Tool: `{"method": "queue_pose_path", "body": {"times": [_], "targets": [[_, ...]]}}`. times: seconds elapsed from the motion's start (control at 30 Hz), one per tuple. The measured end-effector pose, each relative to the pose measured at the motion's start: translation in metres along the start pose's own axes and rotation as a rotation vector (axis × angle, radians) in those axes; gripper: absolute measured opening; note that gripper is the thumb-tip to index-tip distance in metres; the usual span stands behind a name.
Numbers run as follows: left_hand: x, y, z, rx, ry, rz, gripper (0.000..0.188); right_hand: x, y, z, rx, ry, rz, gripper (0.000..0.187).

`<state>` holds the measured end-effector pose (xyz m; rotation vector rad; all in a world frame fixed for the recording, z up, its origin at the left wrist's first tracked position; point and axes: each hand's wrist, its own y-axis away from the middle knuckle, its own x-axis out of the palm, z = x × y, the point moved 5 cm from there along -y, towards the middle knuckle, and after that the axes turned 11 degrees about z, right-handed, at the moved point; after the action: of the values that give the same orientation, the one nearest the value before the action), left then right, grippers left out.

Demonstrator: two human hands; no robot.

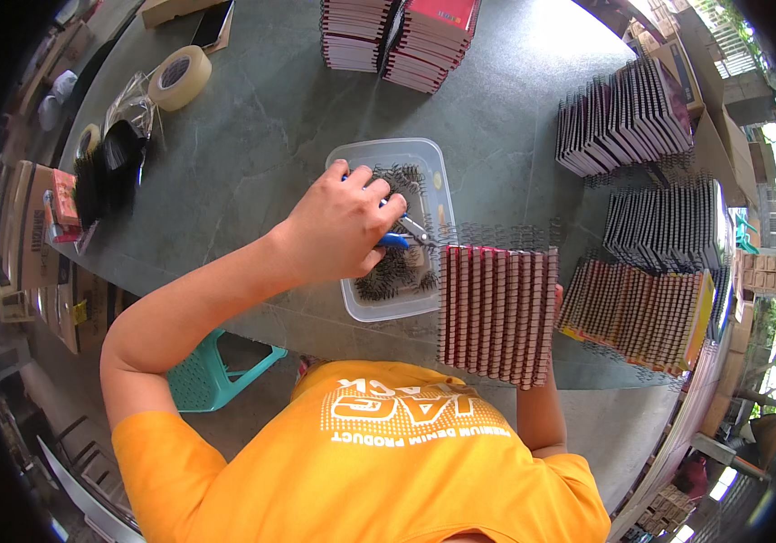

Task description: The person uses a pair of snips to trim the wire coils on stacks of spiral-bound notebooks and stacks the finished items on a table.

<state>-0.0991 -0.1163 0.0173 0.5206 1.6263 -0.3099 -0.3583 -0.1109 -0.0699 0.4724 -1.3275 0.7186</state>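
Note:
My left hand (338, 222) is closed around a pair of blue-handled pliers (417, 232). Their metal jaws are at the upper left corner of a bundle of spiral notebooks (496, 312), where loose coil ends stick out. My right hand (558, 297) grips this bundle from its right side; most of the hand is hidden behind it, with only a bit of finger showing. Beneath my left hand, a clear plastic tub (447, 185) holds many dark wire coil pieces (383, 276). The bundle overlaps the tub's right edge.
Stacks of spiral notebooks stand to the right: dark-covered (623, 118), black-coiled (664, 226) and yellow-edged (637, 312). Red-covered notebooks (429, 41) are at the far side. A tape roll (180, 79) lies at the left. A green stool (203, 376) is below the table edge.

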Motion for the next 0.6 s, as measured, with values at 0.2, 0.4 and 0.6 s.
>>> {"method": "queue_pose_path", "body": {"times": [0.2, 0.4, 0.6], "targets": [[0.0, 0.001, -0.005, 0.001, -0.056, -0.072, 0.045, 0.002, -0.002, 0.0, 0.001, -0.026, -0.002, 0.061], [0.018, 0.002, -0.002, -0.086, 0.088, 0.22, 0.035, 0.002, -0.003, -0.005, 0.06, 0.041, 0.01, 0.06], [0.005, 0.008, 0.004, -0.092, 0.042, -0.021, 0.042, -0.002, 0.003, 0.004, 0.055, 0.121, -0.069, 0.059]]}}
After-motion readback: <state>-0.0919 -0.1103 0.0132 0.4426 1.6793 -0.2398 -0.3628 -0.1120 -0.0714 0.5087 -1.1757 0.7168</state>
